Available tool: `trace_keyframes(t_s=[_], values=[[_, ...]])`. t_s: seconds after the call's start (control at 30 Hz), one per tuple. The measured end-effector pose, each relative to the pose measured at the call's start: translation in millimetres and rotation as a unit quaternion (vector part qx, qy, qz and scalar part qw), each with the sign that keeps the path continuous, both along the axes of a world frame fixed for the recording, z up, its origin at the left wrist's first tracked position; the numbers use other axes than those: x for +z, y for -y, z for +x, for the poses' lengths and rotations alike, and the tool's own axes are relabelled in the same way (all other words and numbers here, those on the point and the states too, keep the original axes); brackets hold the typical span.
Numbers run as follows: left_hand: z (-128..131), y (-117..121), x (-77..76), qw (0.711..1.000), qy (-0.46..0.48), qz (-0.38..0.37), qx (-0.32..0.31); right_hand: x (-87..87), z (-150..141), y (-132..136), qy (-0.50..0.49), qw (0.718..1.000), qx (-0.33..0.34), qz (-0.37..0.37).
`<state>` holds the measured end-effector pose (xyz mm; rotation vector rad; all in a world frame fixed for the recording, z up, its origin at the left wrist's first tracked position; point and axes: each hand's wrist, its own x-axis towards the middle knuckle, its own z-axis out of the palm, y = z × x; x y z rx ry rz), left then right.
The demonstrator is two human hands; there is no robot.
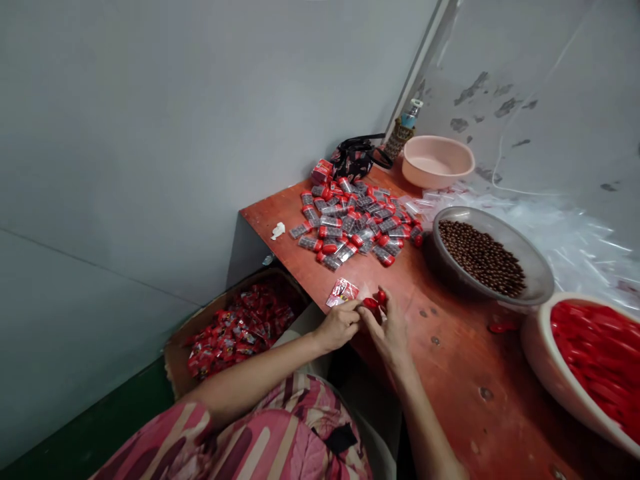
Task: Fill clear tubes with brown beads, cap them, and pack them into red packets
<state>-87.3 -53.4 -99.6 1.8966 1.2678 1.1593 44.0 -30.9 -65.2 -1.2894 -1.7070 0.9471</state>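
Over the table's near edge, my left hand (341,327) is closed in a pinch at the left end of a small glossy red plastic piece (371,303). My right hand (391,330) curls round the other side of it, thumb against the piece and fingers bent. A second red bit (381,296) shows at its fingertips; whether the two are joined I cannot tell. Just beyond my left hand lies a flat red printed packet (343,292). Farther back is a pile of small clear tubes with red caps (345,223), filled with dark balls.
At right stand a grey bowl of brown balls (543,283) and a pale tub of red plastic pieces (537,347). Clear bags (565,227) lie behind. A pink basin (437,180), black bag (353,163) and bottle (411,115) are at the back. Left below, a carton (173,373) holds red packets.
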Motion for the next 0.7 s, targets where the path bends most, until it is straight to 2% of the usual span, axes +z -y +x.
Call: trace_keyframes(t_s=[0.1, 0.17, 0.3, 0.4, 0.47, 0.53, 0.63, 0.7], values=[[-1, 0, -6.5, 1.0, -0.016, 0.02, -0.013, -3.7, 8, -2, 0.185, 0.974, 0.065, 0.112], [-1, 1, -6.8, 1.0, -0.018, 0.015, -0.007, -7.2, 10, -3, 0.244, 0.954, 0.097, 0.142], [-1, 2, -5.0, 1.0, -0.02, -0.01, 0.0, -11.5, 9, -3, 0.281, 0.935, 0.122, 0.177], [0, 1, -5.1, 1.0, 0.0, -0.022, 0.002, -9.7, 8, -3, 0.28, 0.935, 0.123, 0.182], [1, 1, -4.4, 1.0, 0.005, -0.029, 0.001, -7.4, 8, -5, 0.251, 0.945, 0.131, 0.162], [0, 1, -1.5, 0.999, 0.003, -0.031, 0.003, -4.6, 11, -9, 0.182, 0.964, 0.154, 0.114], [-3, 2, 6.9, 0.999, 0.03, -0.036, -0.014, 0.5, 22, -13, 0.027, 0.983, 0.177, -0.028], [-4, 3, 13.4, 0.996, 0.066, -0.046, -0.031, 3.5, 30, -13, -0.09, 0.975, 0.155, -0.129]])
